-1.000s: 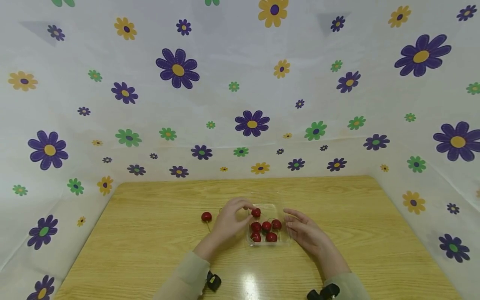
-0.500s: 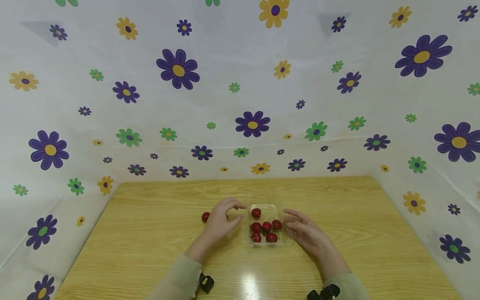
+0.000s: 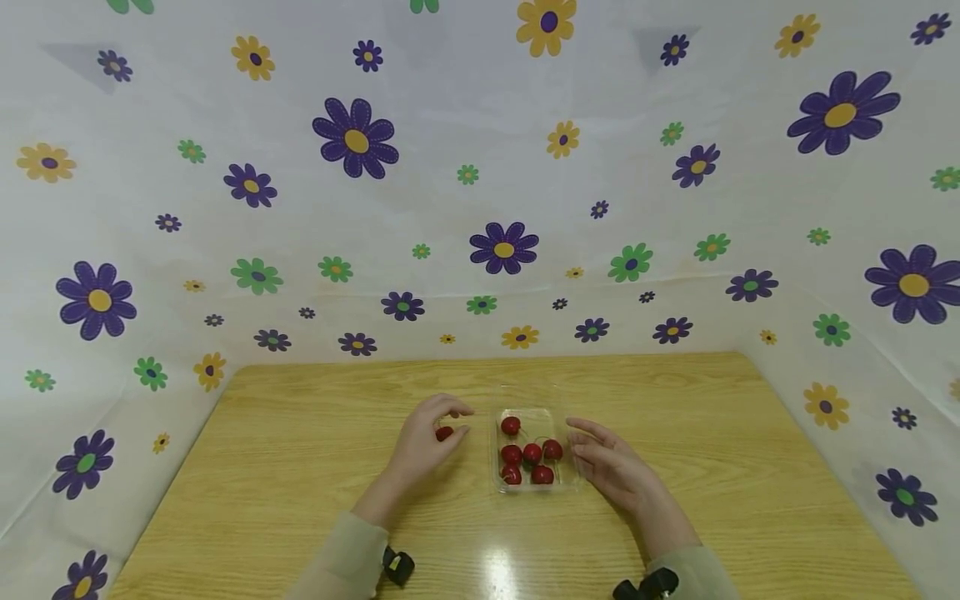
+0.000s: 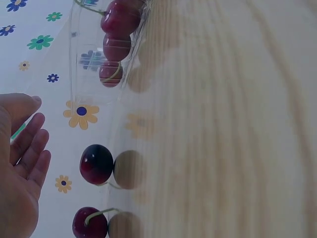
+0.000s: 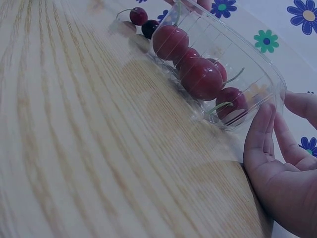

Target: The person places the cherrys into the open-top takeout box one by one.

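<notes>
A clear plastic container (image 3: pixel 572 483) holding several red cherries (image 3: pixel 532 453) stands mid-table. My left hand (image 3: pixel 408 442) is left of it, thumb and fingers apart in a loose arch. A loose cherry (image 3: pixel 444 433) shows between thumb and index finger, with nothing gripped. The left wrist view has this hand (image 4: pixel 22 158) beside two loose cherries; the nearer cherry (image 4: pixel 90 223) has a green stem and is hidden behind the hand in the head view. My right hand (image 3: pixel 618 467) rests its extended fingers against the container's right wall; in the right wrist view its fingertips (image 5: pixel 265 116) touch the clear side.
The wooden table (image 3: pixel 300 500) ends at a white cloth backdrop (image 3: pixel 450 108) printed with flowers, which also rises on both sides. A black wrist camera mount (image 3: pixel 398 567) sits at the left sleeve, another mount (image 3: pixel 647 585) at the right.
My left hand has moved left from the cherry at the container's upper left to the loose cherries on the table, leaving that cherry inside. The right hand and container stay put.
</notes>
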### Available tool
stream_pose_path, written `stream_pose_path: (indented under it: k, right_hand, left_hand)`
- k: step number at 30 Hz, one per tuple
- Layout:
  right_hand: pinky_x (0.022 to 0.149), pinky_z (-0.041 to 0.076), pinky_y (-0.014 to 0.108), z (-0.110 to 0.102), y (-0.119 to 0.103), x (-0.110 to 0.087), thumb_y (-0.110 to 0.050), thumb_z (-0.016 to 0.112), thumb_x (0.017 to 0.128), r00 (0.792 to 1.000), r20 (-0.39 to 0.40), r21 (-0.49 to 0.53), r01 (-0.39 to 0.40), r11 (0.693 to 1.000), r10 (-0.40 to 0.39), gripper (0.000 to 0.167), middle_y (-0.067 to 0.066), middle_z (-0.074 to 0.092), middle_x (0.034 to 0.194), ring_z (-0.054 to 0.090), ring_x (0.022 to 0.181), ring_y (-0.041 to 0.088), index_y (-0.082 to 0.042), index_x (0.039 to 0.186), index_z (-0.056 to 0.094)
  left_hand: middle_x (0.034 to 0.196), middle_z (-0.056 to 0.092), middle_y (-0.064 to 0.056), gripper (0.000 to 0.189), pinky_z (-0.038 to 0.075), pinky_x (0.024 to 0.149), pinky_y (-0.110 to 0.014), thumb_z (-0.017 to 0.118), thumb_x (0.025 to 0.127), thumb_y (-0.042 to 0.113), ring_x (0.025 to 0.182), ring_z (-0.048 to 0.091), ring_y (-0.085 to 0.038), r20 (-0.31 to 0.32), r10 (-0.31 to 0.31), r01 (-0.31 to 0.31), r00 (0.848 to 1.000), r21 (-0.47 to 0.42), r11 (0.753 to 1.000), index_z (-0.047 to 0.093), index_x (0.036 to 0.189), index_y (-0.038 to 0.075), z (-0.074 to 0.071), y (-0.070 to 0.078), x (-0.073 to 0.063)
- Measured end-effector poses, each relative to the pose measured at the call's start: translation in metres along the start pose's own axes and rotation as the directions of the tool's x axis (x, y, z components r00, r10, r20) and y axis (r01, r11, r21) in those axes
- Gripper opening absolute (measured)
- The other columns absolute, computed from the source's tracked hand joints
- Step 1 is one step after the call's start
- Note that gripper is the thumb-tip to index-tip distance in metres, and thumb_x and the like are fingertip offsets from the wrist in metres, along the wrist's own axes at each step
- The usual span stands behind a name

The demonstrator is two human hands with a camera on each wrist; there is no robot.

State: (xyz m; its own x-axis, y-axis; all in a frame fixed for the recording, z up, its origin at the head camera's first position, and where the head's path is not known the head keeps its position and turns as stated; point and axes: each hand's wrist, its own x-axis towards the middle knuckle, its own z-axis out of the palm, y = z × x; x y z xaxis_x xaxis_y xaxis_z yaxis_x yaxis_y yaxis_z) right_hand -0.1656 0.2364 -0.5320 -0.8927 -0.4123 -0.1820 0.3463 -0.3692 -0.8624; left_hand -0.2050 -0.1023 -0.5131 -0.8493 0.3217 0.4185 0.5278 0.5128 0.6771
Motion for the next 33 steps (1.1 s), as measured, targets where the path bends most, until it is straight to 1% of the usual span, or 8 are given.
stream_pose_path:
  k: [3, 7, 10, 16, 21, 23, 27, 33]
  right_hand:
    - [0.093, 0.056, 0.018, -0.001, 0.001, 0.001, 0.005, 0.049, 0.108, 1.000, 0.004, -0.005, 0.002, 1.000, -0.002, 0.040, -0.006, 0.064, 0.118, 0.064, 0.103, 0.003, -0.024, 0.133, 0.061]
    - [0.092, 0.056, 0.018, -0.001, 0.001, 0.002, 0.004, 0.048, 0.109, 1.000, 0.016, -0.007, 0.011, 1.000, -0.011, 0.040, -0.006, 0.066, 0.118, 0.065, 0.103, 0.003, -0.024, 0.134, 0.061]
    - [0.092, 0.056, 0.018, -0.001, 0.001, 0.002, 0.005, 0.048, 0.109, 1.000, 0.022, 0.003, 0.014, 1.000, -0.014, 0.040, -0.006, 0.066, 0.117, 0.065, 0.102, 0.003, -0.024, 0.133, 0.062]
    - [0.093, 0.057, 0.019, 0.000, 0.001, 0.001, 0.005, 0.048, 0.109, 1.000, 0.012, 0.012, 0.007, 1.000, -0.007, 0.041, -0.007, 0.067, 0.117, 0.066, 0.103, 0.003, -0.025, 0.132, 0.063]
    - [0.093, 0.057, 0.019, 0.001, 0.000, 0.001, 0.005, 0.049, 0.108, 1.000, -0.004, 0.011, 0.000, 1.000, 0.000, 0.040, -0.006, 0.066, 0.117, 0.066, 0.103, 0.003, -0.024, 0.133, 0.062]
    - [0.093, 0.057, 0.019, 0.001, 0.000, 0.001, 0.005, 0.049, 0.108, 1.000, -0.007, 0.012, -0.002, 1.000, 0.002, 0.040, -0.006, 0.066, 0.117, 0.066, 0.103, 0.003, -0.023, 0.133, 0.062]
    - [0.093, 0.057, 0.019, 0.001, 0.000, 0.001, 0.005, 0.049, 0.108, 1.000, -0.002, 0.013, 0.002, 1.000, -0.002, 0.040, -0.006, 0.066, 0.117, 0.066, 0.104, 0.003, -0.024, 0.133, 0.062]
    - [0.093, 0.057, 0.019, 0.000, 0.001, 0.002, 0.005, 0.047, 0.109, 1.000, 0.022, 0.011, 0.018, 1.000, -0.018, 0.041, -0.006, 0.067, 0.118, 0.066, 0.103, 0.003, -0.024, 0.133, 0.063]
  left_hand:
    - [0.109, 0.077, -0.005, 0.024, 0.059, 0.092, -0.044, 0.082, 0.090, 0.000, 0.100, 0.069, -0.024, -0.012, 0.013, -0.013, 1.000, 0.010, 1.000, 0.078, 0.112, 0.008, -0.004, -0.003, -0.001]
    - [0.108, 0.077, -0.007, 0.023, 0.059, 0.089, -0.049, 0.081, 0.090, -0.002, 0.097, 0.067, -0.025, -0.030, 0.008, -0.007, 1.000, 0.002, 1.000, 0.078, 0.111, 0.008, -0.009, -0.005, -0.002]
    - [0.108, 0.076, -0.007, 0.024, 0.059, 0.088, -0.050, 0.081, 0.089, -0.003, 0.097, 0.067, -0.026, -0.040, -0.010, 0.010, 0.999, -0.013, 1.000, 0.078, 0.111, 0.008, -0.012, -0.008, -0.004]
    - [0.112, 0.076, -0.006, 0.026, 0.059, 0.080, -0.043, 0.081, 0.090, -0.003, 0.100, 0.067, -0.025, -0.039, -0.066, 0.064, 0.997, -0.032, 0.997, 0.078, 0.113, 0.006, -0.017, -0.015, -0.008]
    - [0.112, 0.076, -0.006, 0.024, 0.059, 0.086, -0.045, 0.082, 0.090, -0.001, 0.100, 0.067, -0.024, -0.048, -0.073, 0.072, 0.996, -0.021, 0.997, 0.078, 0.113, 0.007, -0.022, -0.021, -0.010]
    - [0.112, 0.077, -0.006, 0.024, 0.059, 0.089, -0.043, 0.082, 0.090, -0.001, 0.100, 0.067, -0.024, -0.053, -0.074, 0.074, 0.996, -0.014, 0.997, 0.078, 0.112, 0.008, -0.023, -0.025, -0.012]
    - [0.112, 0.077, -0.006, 0.023, 0.059, 0.088, -0.042, 0.082, 0.090, -0.001, 0.100, 0.067, -0.025, -0.061, -0.082, 0.081, 0.995, -0.022, 0.996, 0.078, 0.111, 0.007, -0.027, -0.031, -0.015]
    - [0.112, 0.077, -0.008, 0.023, 0.060, 0.088, -0.048, 0.081, 0.089, -0.003, 0.098, 0.068, -0.027, -0.063, -0.098, 0.096, 0.993, -0.028, 0.995, 0.078, 0.110, 0.006, -0.035, -0.036, -0.019]
